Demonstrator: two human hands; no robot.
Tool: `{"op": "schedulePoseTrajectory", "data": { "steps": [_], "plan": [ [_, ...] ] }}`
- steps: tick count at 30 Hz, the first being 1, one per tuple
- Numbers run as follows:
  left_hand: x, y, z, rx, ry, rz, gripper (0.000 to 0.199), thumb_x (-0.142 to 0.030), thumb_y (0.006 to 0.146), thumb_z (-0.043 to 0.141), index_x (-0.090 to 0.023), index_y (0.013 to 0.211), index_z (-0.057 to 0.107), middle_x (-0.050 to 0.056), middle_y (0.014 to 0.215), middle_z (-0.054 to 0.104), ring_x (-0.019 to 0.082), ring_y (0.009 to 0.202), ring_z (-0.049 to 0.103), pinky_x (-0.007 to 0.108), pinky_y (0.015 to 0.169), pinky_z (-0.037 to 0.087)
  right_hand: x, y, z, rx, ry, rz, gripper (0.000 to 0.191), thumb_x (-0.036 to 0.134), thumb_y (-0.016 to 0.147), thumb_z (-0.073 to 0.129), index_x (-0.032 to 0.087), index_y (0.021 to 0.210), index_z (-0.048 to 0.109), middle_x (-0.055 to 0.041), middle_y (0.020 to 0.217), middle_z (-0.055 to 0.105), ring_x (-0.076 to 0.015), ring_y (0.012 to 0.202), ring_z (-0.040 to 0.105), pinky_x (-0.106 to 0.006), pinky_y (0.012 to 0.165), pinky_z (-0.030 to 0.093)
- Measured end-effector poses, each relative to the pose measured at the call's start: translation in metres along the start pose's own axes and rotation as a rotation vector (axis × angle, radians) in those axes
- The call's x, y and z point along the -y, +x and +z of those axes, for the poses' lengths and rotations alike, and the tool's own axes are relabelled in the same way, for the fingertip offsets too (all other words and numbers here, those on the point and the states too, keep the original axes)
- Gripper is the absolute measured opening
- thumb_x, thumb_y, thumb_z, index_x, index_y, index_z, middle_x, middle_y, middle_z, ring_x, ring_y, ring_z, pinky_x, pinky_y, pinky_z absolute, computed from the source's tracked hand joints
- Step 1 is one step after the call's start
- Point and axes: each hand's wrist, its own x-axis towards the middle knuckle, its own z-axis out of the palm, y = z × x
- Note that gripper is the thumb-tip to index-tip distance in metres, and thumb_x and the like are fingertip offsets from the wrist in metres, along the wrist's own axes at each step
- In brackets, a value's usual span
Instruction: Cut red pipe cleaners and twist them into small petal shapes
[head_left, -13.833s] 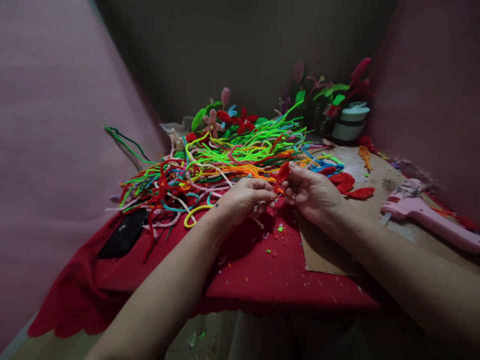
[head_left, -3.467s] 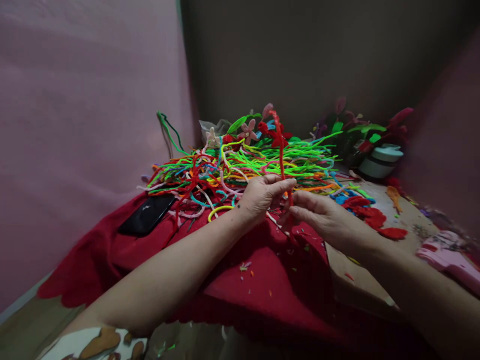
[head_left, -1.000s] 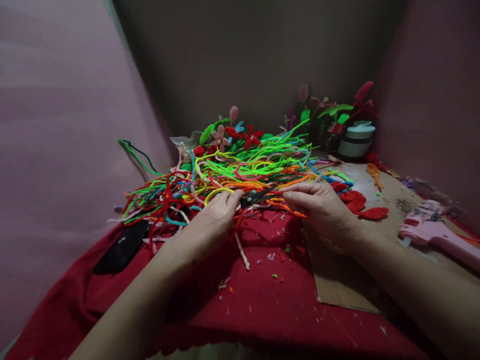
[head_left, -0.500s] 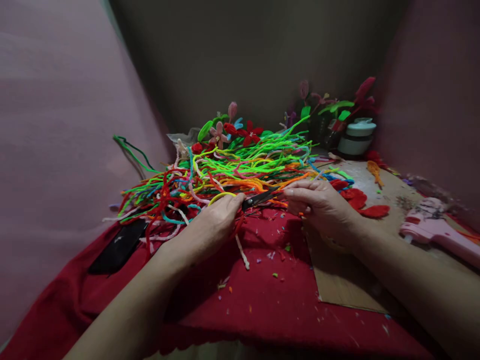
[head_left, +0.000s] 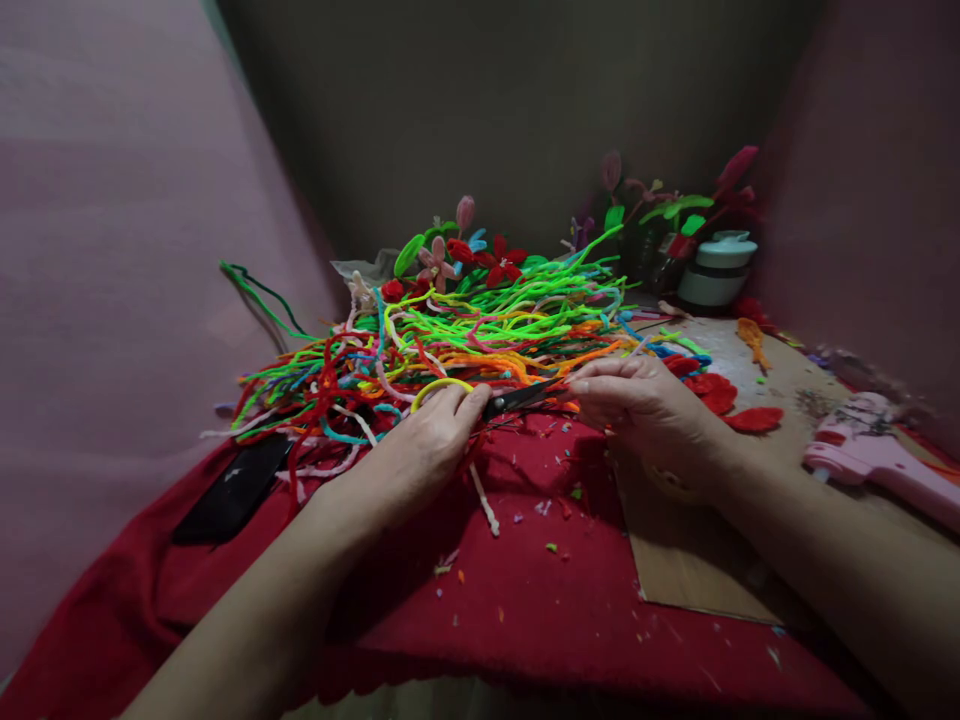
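My left hand (head_left: pixel 431 445) is closed on scissors (head_left: pixel 517 400) with black blades and a yellow handle loop that shows above my fingers. The blades point right, towards my right hand (head_left: pixel 637 400). My right hand's fingertips are pinched together at the blade tips; what they hold is too small to make out. Behind both hands lies a wide pile of fuzzy craft stems (head_left: pixel 510 325) in green, orange, red and other colours. A pale stem (head_left: pixel 484 500) lies on the red cloth (head_left: pixel 525 590) below the scissors.
A black phone (head_left: pixel 232 492) lies at the left. Fuzzy flowers (head_left: pixel 501 262) stand behind the pile. At the right are a pink glue gun (head_left: pixel 874 450), red petals (head_left: pixel 756 420), cardboard (head_left: pixel 690 560) and a lidded jar (head_left: pixel 718 268). Small scraps dot the cloth.
The yellow handle loop shows more fully above my left hand. Both hands keep nearly the same place, and the whole view has shifted slightly.
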Motion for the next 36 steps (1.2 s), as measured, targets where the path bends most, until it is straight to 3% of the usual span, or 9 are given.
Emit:
{"op": "schedulePoseTrajectory", "data": {
  "steps": [7, 17, 23, 30, 36],
  "plan": [
    [0.001, 0.002, -0.001, -0.070, -0.060, 0.084, 0.031, -0.010, 0.088, 0.041, -0.013, 0.119, 0.044, 0.009, 0.102, 0.058, 0.016, 0.094, 0.056, 0.031, 0.085, 0.049, 0.002, -0.001, 0.002, 0.011, 0.037, 0.021, 0.014, 0.021, 0.069, 0.068, 0.015, 0.057, 0.064, 0.0064, 0.043, 0.037, -0.0036, 0.041, 0.025, -0.026, 0.044, 0.014],
    [0.007, 0.000, 0.005, -0.040, -0.008, 0.087, 0.032, -0.008, 0.089, 0.035, -0.011, 0.119, 0.044, 0.008, 0.096, 0.060, 0.015, 0.088, 0.059, 0.028, 0.078, 0.051, 0.000, 0.000, 0.002, -0.012, 0.023, 0.005, 0.016, 0.020, 0.071, 0.066, 0.015, 0.057, 0.062, 0.0071, 0.042, 0.035, -0.0038, 0.040, 0.024, -0.025, 0.044, 0.014],
    [0.006, 0.002, 0.009, -0.108, -0.155, -0.053, 0.038, -0.009, 0.089, 0.035, -0.015, 0.126, 0.041, 0.010, 0.115, 0.055, 0.016, 0.103, 0.053, 0.032, 0.091, 0.046, 0.001, 0.002, 0.000, -0.053, -0.057, -0.011, 0.016, 0.025, 0.071, 0.068, 0.014, 0.060, 0.064, 0.0059, 0.043, 0.038, -0.0048, 0.042, 0.029, -0.025, 0.045, 0.016],
    [0.000, 0.002, 0.004, -0.029, -0.059, -0.094, 0.042, -0.005, 0.085, 0.036, -0.015, 0.126, 0.042, 0.009, 0.102, 0.054, 0.018, 0.093, 0.052, 0.036, 0.086, 0.047, 0.003, -0.001, 0.003, -0.051, -0.150, -0.020, 0.024, 0.028, 0.072, 0.067, 0.015, 0.054, 0.057, 0.0059, 0.045, 0.038, -0.0052, 0.044, 0.027, -0.027, 0.045, 0.015],
    [0.000, 0.002, 0.007, -0.009, 0.043, -0.062, 0.045, -0.004, 0.083, 0.035, -0.012, 0.127, 0.038, 0.011, 0.103, 0.054, 0.019, 0.094, 0.052, 0.036, 0.084, 0.047, 0.006, -0.004, 0.005, -0.019, -0.111, 0.006, 0.010, 0.023, 0.069, 0.064, 0.014, 0.063, 0.062, 0.0063, 0.044, 0.037, -0.0046, 0.042, 0.024, -0.025, 0.043, 0.013]
  ]
}}
